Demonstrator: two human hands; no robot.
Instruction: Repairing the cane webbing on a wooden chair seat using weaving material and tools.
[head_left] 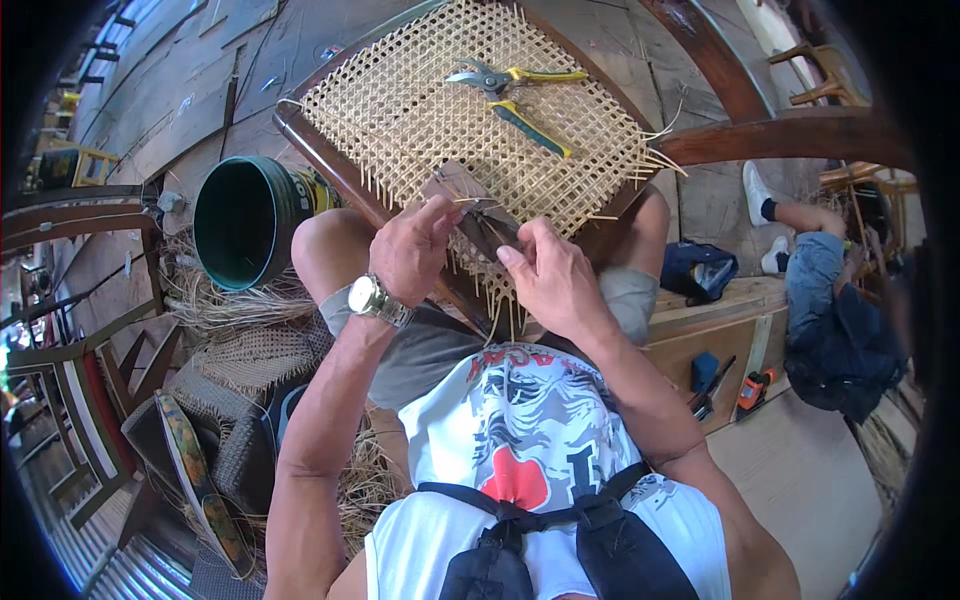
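Observation:
A woven cane seat panel [400,120] in a dark wooden frame lies across my knees, with loose strand ends along its edges. Over its near part, my left hand [412,250] is closed, fingers pinched on a thin cane strand [462,200]. Close beside it, my right hand [550,275] is also closed, thumb and forefinger pressed together; what they grip is too small to make out. Between both hands is a small flat brown piece [460,183], partly hidden by the fingers. Pruning shears [497,82] with yellow and green handles rest open on the weave.
A dark green bucket [235,225] stands at the left, cane scraps [250,303] around it. Chair frame rails [790,140] reach in from the right. An orange tool [752,390] lies at lower right. Another person's leg [808,218] shows at far right.

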